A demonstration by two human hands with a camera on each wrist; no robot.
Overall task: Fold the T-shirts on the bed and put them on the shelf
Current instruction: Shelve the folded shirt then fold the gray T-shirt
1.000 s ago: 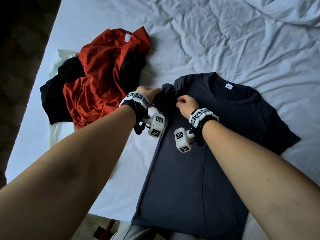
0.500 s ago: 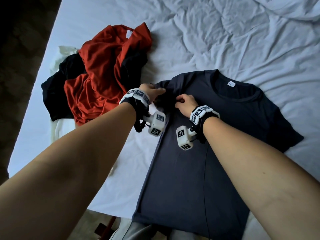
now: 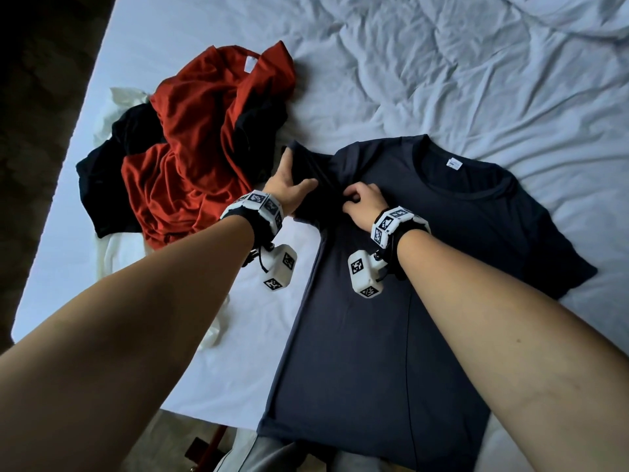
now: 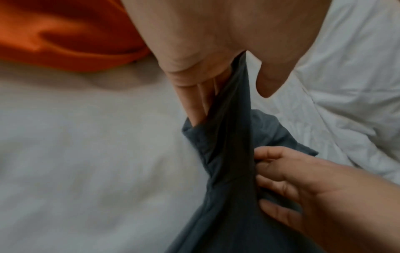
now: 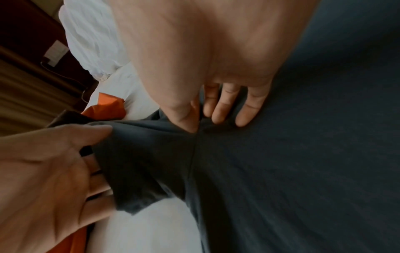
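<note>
the navy t-shirt [image 3: 391,301] lies flat on the bed [image 3: 442,80], the red shirt pile [image 3: 204,148] just beside its sleeve. the left hand [image 3: 289,185] grips that sleeve [image 3: 306,175], and the right hand [image 3: 362,206] pinches the fabric at the shoulder seam. this looks like the sleeve fold; next the sleeve probably needs laying inward across the chest.

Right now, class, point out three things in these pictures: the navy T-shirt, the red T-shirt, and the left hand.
navy T-shirt [image 3: 374,352], head view, on the flat chest panel.
red T-shirt [image 3: 197,137], head view, on the crumpled middle.
left hand [image 3: 289,185], head view, on its back, gripping the navy sleeve.
</note>
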